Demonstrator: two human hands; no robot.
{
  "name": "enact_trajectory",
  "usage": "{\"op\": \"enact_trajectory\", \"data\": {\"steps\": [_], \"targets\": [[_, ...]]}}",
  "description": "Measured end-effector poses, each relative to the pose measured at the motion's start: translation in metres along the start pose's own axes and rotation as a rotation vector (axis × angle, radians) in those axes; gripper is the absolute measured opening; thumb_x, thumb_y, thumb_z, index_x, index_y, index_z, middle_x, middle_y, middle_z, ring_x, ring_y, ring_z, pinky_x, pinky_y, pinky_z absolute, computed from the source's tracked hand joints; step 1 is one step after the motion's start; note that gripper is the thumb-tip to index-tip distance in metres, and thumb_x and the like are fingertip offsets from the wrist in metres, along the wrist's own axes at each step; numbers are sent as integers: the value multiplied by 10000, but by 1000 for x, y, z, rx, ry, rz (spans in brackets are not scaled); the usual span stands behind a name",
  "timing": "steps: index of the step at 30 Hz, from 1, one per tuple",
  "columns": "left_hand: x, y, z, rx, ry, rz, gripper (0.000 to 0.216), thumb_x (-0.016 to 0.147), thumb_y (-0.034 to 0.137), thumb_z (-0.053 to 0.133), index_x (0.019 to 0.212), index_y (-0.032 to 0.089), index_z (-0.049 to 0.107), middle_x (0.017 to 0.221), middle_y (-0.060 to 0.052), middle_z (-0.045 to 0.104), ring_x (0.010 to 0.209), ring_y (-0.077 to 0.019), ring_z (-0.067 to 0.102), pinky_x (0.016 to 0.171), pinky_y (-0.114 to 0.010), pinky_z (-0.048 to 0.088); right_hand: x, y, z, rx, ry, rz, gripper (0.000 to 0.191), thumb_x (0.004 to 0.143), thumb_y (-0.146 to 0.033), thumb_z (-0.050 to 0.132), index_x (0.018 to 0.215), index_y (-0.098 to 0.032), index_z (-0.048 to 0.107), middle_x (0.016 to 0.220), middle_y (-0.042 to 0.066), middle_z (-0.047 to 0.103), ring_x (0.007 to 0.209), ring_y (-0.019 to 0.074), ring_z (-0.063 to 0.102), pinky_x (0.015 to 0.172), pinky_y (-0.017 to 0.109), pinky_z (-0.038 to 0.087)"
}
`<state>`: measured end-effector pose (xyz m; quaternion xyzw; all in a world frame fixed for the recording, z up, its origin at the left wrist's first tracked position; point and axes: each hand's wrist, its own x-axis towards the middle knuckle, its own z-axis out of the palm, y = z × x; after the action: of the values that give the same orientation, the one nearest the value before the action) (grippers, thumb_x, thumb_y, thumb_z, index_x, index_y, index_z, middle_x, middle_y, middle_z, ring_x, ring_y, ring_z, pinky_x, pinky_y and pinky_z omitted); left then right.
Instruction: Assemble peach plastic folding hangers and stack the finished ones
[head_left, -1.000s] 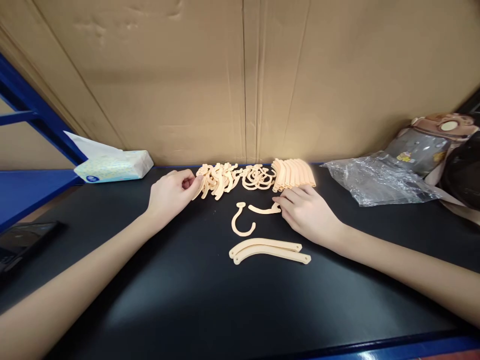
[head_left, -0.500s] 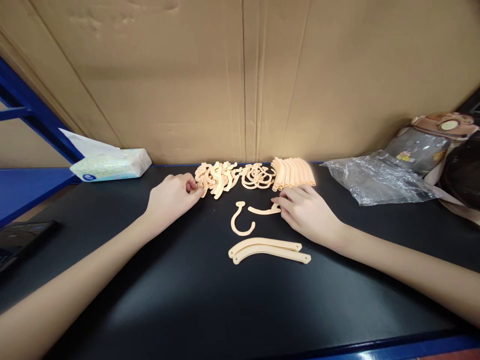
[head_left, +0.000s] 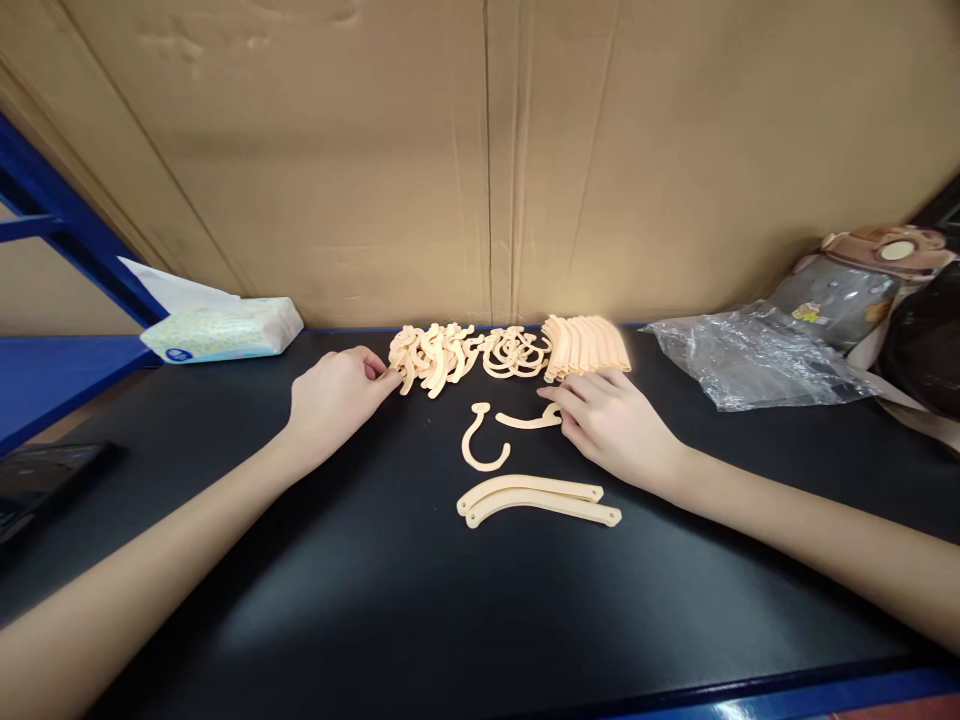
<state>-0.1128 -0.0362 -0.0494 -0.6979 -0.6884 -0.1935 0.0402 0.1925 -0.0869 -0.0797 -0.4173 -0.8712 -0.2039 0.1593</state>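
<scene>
Two loose bars, one loose hook

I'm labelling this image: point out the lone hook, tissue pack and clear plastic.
Lone hook (head_left: 486,466): head view, bottom of its curve.
Tissue pack (head_left: 225,333): head view, front side.
Clear plastic (head_left: 757,358): head view, crumpled middle.

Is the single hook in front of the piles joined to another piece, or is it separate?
Separate: the hook lies on the black table, with visible gaps to the curved piece and the long pieces.
</scene>
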Motion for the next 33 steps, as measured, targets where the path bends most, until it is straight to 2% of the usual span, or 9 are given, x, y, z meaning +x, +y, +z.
{"op": "enact_trajectory", "data": {"steps": [6, 12, 15, 22, 27, 33], "targets": [[2, 2, -6, -61, 27, -91, 220, 776, 414, 523, 759, 226, 636, 772, -49, 715, 686, -251, 640, 484, -285, 348, 0, -1, -2, 99, 83, -23, 361, 883, -99, 435, 1210, -131, 583, 994, 97, 641, 883, 228, 569, 844, 361, 405], [-5, 14, -12, -114, 21, -90, 199, 798, 358, 484, 798, 235, 640, 784, -19, 715, 693, -217, 648, 518, -273, 383, -1, -2, -4, 185, 158, -79, 325, 883, -104, 445, 1171, -131, 595, 1011, 93, 650, 913, 221, 573, 860, 368, 421], [-6, 16, -14, -79, -3, -62, 186, 802, 360, 485, 768, 237, 620, 747, -22, 703, 669, -226, 641, 500, -278, 361, 0, -2, -4, 206, 147, -63, 309, 882, -106, 447, 1145, -140, 606, 1013, 95, 648, 939, 222, 581, 870, 376, 425], [-5, 11, -13, 54, -75, -10, 281, 771, 495, 547, 666, 237, 577, 736, -63, 696, 678, -306, 632, 488, -314, 336, 0, -1, -4, 242, 101, -61, 268, 905, -127, 441, 1103, -148, 620, 989, 84, 642, 940, 209, 587, 877, 366, 413], [-5, 11, -8, 92, -107, -6, 284, 756, 466, 544, 600, 238, 610, 656, -58, 682, 627, -298, 628, 477, -309, 334, 2, -2, -3, 249, 82, -57, 255, 907, -134, 451, 1088, -156, 629, 981, 79, 641, 938, 203, 592, 876, 367, 412], [-4, 11, -9, 73, -63, -39, 253, 771, 407, 510, 667, 238, 666, 713, -60, 700, 655, -287, 635, 493, -302, 346, 2, -1, -2, 251, 73, -59, 243, 914, -138, 444, 1064, -164, 634, 967, 74, 640, 933, 200, 593, 870, 364, 404]]}}
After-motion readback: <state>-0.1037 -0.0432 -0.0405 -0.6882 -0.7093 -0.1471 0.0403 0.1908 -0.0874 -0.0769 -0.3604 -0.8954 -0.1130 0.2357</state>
